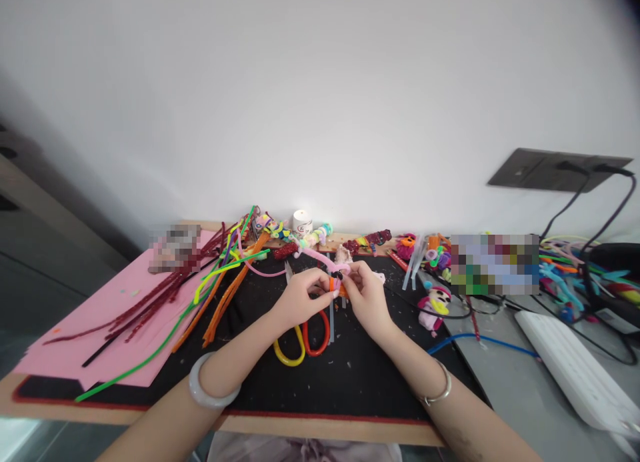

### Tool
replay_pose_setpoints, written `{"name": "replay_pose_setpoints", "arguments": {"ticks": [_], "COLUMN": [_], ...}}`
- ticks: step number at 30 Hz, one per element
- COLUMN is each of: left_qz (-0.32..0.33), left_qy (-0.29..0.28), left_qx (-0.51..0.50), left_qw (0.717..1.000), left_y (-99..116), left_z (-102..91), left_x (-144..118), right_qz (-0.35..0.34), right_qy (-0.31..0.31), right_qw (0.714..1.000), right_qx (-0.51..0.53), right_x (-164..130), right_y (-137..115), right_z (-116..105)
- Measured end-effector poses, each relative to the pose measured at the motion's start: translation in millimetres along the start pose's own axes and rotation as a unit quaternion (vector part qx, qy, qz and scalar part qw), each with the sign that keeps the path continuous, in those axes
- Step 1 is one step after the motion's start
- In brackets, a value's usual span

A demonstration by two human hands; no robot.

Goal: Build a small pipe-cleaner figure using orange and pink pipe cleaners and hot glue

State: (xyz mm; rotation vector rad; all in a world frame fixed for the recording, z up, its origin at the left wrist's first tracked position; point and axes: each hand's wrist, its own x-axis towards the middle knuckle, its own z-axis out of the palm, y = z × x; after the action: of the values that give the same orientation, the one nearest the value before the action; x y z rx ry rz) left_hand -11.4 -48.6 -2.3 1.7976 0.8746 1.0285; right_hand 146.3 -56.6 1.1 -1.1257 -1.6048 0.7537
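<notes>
Black work mat on a wooden desk against a white wall. One pink foam sheet at 9 o'clock; one pair of scissors beneath the hands. Left hand and right hand, fingers pinched, jointly hold a pink pipe-cleaner figure between them.

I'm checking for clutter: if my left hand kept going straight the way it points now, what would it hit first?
The left hand points right, at the small pink piece it pinches together with the right hand. It would meet that piece first, then the right fingers just behind it.
</notes>
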Motion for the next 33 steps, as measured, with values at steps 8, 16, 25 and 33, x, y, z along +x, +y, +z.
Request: {"name": "replay_pose_setpoints", "arguments": {"ticks": [8,16,25,33], "left_qz": [-0.020,-0.026,-0.026,-0.034], "left_qy": [-0.001,-0.016,-0.020,-0.022], "left_qx": [-0.021,-0.071,-0.110,-0.118], "left_qw": [1.000,0.997,0.993,0.992], "left_y": [-2,1,7,5], "left_z": [-0.3,-3.7,-0.3,-0.7], "left_x": [1,3,2,2], "right_qz": [0.000,0.029,0.054,0.046], "right_qy": [-0.003,0.000,0.010,0.015], "right_qw": [1.000,1.000,0.998,0.999], "right_qx": [-0.009,0.010,0.032,0.018], "right_x": [0,1,2,2], "right_y": [1,2,3,2], "right_z": [-1,-1,-1,-1]}}
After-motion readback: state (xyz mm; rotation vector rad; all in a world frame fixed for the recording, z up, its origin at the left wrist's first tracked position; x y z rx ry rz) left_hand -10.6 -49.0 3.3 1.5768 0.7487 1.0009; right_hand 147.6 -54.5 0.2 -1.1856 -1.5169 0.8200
